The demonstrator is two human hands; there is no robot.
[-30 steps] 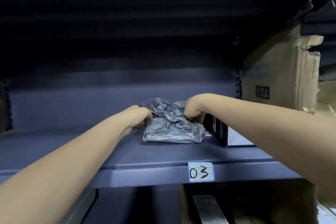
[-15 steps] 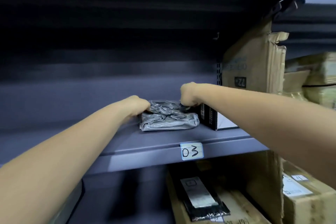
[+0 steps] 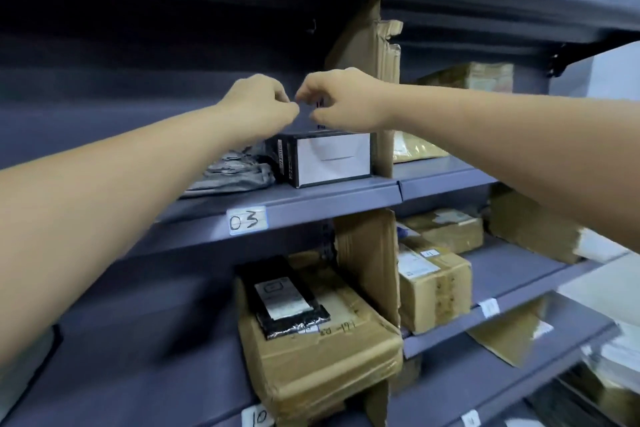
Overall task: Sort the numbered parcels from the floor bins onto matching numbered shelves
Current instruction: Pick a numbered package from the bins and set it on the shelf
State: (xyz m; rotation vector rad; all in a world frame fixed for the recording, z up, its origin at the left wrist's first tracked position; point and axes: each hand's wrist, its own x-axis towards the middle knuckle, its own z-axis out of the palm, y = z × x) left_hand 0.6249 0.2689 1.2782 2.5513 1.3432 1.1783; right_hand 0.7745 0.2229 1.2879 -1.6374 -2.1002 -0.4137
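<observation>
A crumpled grey plastic parcel (image 3: 235, 174) lies on the blue shelf (image 3: 311, 201) marked with a "03" label (image 3: 247, 220). To its right stands a black box with a white face (image 3: 329, 159). My left hand (image 3: 261, 107) and my right hand (image 3: 341, 100) hover close together above the box, apart from the grey parcel. Both have loosely curled fingers and hold nothing that I can see. My left forearm hides part of the grey parcel.
A torn cardboard divider (image 3: 375, 87) stands right of the box. On the shelf below, labelled "10" (image 3: 258, 418), a black flat parcel (image 3: 284, 298) lies on a cardboard box (image 3: 322, 357). More cardboard boxes (image 3: 433, 282) fill the shelves to the right.
Both hands have let go of the grey parcel and lifted off it. They now hover above the black box. The view has swung down and right.
</observation>
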